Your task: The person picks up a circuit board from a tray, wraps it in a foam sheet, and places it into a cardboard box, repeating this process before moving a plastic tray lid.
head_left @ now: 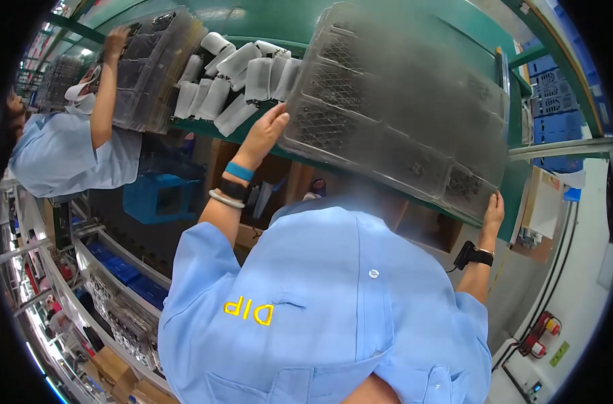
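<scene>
A large clear plastic tray (414, 151) with several compartments lies in front of me over the green bench. Dark mesh-like pieces show through its left compartments; blur over the middle hides the rest. At its near left corner, the fingers of my left hand (266, 131) close on the rim. My right hand (493, 214) grips the near right corner, with its fingers partly hidden by the edge. Left of the tray, several white sleeve-like parts (235, 71) with dark ends lie heaped close together.
On the left, a co-worker's arm (106, 94) reaches over a stack of clear trays (155, 74). Below the bench (515, 128) are a blue bin (159, 200) and brown boxes (286, 182). Blue crates (549, 87) are piled at the far right beside a green frame.
</scene>
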`<state>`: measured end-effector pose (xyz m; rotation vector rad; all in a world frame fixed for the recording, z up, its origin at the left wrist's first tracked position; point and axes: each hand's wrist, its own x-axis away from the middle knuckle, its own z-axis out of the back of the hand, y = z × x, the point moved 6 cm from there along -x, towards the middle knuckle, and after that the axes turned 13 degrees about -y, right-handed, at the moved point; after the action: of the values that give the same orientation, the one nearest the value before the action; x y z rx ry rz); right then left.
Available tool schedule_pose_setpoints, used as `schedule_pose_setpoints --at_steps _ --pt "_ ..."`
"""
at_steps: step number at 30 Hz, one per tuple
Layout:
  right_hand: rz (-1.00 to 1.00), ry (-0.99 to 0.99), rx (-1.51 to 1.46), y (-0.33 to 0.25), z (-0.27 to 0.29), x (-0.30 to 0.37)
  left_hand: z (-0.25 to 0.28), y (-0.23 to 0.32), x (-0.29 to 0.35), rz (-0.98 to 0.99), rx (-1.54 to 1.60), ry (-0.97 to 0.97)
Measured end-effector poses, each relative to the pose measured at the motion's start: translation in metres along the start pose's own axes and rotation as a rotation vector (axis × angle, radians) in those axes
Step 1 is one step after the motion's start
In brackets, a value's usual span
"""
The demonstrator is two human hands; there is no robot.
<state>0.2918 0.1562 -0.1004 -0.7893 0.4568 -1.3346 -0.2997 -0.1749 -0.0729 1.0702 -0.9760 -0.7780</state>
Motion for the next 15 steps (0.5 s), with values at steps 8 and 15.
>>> schedule_pose_setpoints --at_steps 8,15 --pt "0.140 0.072 0.293 -0.028 -0.002 0.015 -0.009 0.001 0.005 -0.076 -0.244 0.072" --pt "0.180 0.036 0.330 -0.043 -0.017 0.011 0.006 -0.012 -0.010 -0.105 -0.355 0.015"
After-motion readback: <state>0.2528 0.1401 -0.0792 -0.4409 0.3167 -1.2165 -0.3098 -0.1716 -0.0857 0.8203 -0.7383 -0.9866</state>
